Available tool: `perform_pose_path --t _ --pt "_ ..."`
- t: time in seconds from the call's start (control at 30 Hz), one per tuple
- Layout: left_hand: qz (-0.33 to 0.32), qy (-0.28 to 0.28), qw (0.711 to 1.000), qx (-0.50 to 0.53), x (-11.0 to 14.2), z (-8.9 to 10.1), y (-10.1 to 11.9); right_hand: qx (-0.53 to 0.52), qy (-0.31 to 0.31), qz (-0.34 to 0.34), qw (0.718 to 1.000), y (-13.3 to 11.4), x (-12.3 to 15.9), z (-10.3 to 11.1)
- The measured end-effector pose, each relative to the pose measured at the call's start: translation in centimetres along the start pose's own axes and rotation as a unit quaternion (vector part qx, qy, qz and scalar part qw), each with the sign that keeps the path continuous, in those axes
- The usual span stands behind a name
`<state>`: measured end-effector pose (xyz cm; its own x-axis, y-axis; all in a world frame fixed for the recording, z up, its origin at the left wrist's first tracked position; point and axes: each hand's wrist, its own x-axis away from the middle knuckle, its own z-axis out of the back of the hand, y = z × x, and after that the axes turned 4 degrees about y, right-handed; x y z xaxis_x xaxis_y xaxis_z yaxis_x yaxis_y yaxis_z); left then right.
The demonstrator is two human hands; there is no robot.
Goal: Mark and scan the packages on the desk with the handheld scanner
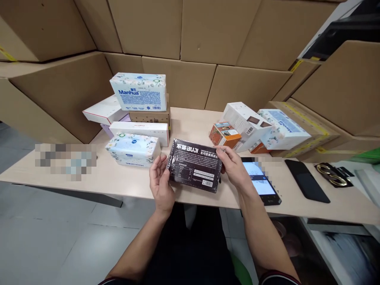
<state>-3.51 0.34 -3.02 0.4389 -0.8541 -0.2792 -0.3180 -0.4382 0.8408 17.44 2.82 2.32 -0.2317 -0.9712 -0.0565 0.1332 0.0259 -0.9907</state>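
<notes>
Between my two hands is a dark, shrink-wrapped chocolate box (194, 165), held above the front of the table with its printed back and barcode facing me. My left hand (161, 184) grips its left end, thumb on the printed face. At the upper right corner, my right hand (234, 166) closes on the box with the thumb on top. Just behind my left hand lies a pale blue tissue pack (133, 150). A phone with a lit screen (261, 184) lies beside my right forearm.
Another tissue pack (142, 95) sits on a brown box, near white boxes (139, 130). At right stand an orange box (225, 134), a white carton (245, 122) and a tissue pack (283, 128). A black phone (307, 180) lies flat. Cardboard boxes (178, 83) wall the back.
</notes>
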Motion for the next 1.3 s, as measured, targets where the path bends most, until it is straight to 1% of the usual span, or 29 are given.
perform_pose_path --t 0.07,0.13,0.3,0.37,0.4,0.47,0.53,0.57,0.67,0.8,0.93,1.0,1.07,1.17,1.23,1.3 --pt "0.017 0.003 1.0 0.005 -0.2 0.1 -0.1 -0.004 0.011 -0.001 1.0 0.3 -0.1 -0.2" --pt "0.016 -0.008 1.0 -0.012 -0.3 0.2 -0.2 -0.009 0.017 0.0 1.0 0.5 -0.1 -0.4" --pt "0.007 -0.028 0.998 -0.049 -0.2 0.4 -0.3 -0.038 0.007 0.001 0.999 1.2 0.1 -0.7" --pt "0.001 -0.029 0.998 -0.056 -0.2 0.3 -0.2 -0.022 -0.005 0.003 1.0 1.4 0.2 -0.6" --pt "-0.001 -0.032 0.998 -0.059 -0.2 0.2 -0.1 0.014 -0.009 0.014 1.0 1.4 0.3 -0.5" --pt "-0.004 -0.041 0.997 -0.063 -0.1 0.1 0.0 0.127 -0.004 0.047 0.991 1.3 0.4 -0.2" --pt "-0.007 -0.052 0.997 -0.064 -0.1 0.0 0.1 0.241 0.019 0.073 0.968 1.1 0.4 0.2" --pt "-0.011 -0.054 0.996 -0.067 0.0 0.0 0.1 0.282 0.032 0.077 0.956 1.1 0.5 0.4" --pt "-0.03 -0.058 0.994 -0.093 0.2 0.0 0.1 0.358 0.047 0.062 0.93 0.9 0.7 0.8" --pt "-0.065 -0.077 0.986 -0.131 0.3 0.2 0.4 0.436 0.014 0.028 0.899 0.8 0.9 0.9" --pt "-0.081 -0.085 0.981 -0.157 0.3 0.2 0.7 0.465 0.0 0.01 0.885 0.8 1.1 0.8" --pt "-0.079 -0.089 0.98 -0.161 0.4 0.2 0.8 0.461 0.001 0.01 0.887 0.8 1.1 0.8" --pt "-0.077 -0.09 0.98 -0.157 0.4 0.1 0.7 0.443 0.006 0.015 0.897 0.8 1.0 0.8" --pt "-0.064 -0.082 0.984 -0.148 0.6 0.1 0.3 0.392 0.024 0.031 0.919 0.7 1.0 0.8" --pt "-0.051 -0.089 0.984 -0.147 0.8 0.0 0.2 0.347 0.034 0.048 0.936 0.7 1.0 0.8" --pt "-0.052 -0.097 0.984 -0.143 0.9 -0.1 0.2 0.301 0.04 0.064 0.951 0.8 1.0 0.8"
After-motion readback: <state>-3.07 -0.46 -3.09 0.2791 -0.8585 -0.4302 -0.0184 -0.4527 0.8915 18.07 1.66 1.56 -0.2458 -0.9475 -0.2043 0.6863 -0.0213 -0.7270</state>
